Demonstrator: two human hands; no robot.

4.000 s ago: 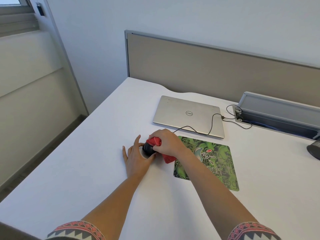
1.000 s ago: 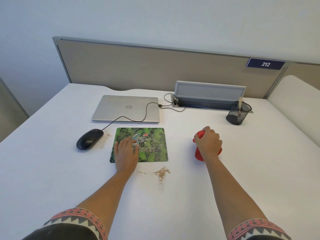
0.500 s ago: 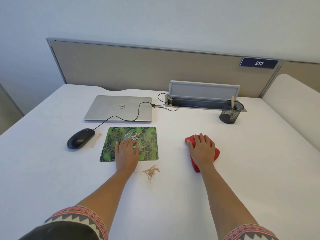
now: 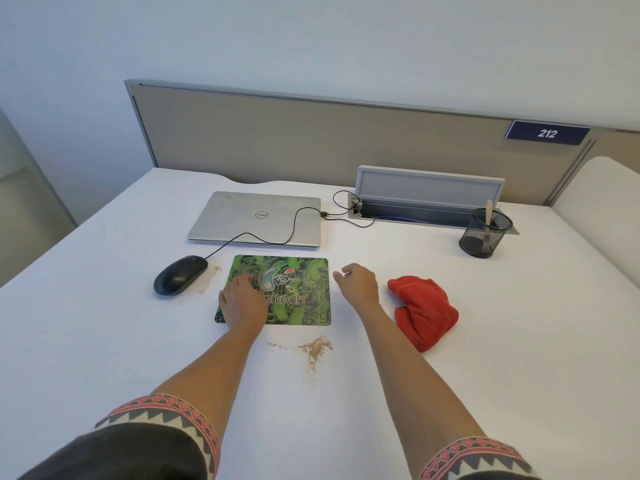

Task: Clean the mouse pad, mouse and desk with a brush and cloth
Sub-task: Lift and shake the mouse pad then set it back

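A green patterned mouse pad [image 4: 298, 282] lies in the middle of the white desk [image 4: 104, 341]. My left hand [image 4: 242, 301] rests flat on its left part, holding nothing. My right hand [image 4: 358, 282] hovers open just beyond the pad's right edge, apart from the crumpled red cloth [image 4: 424, 311] lying to its right. A black wired mouse [image 4: 180, 275] sits left of the pad. Brown dust [image 4: 313, 349] is scattered on the desk below the pad, and a fainter patch [image 4: 209, 280] lies beside the mouse. A pale handle [image 4: 489, 212], perhaps the brush, stands in a black mesh cup [image 4: 485, 233].
A shut silver laptop [image 4: 254, 218] lies behind the pad, the mouse cable [image 4: 294, 223] running over it to an open cable tray [image 4: 429, 199]. A beige partition [image 4: 311, 143] with a "212" sign backs the desk. Another desk [image 4: 599, 188] adjoins at the right.
My right hand has let go of the red cloth, left it on the desk and moved left toward the pad's right edge. My left hand stays on the pad.
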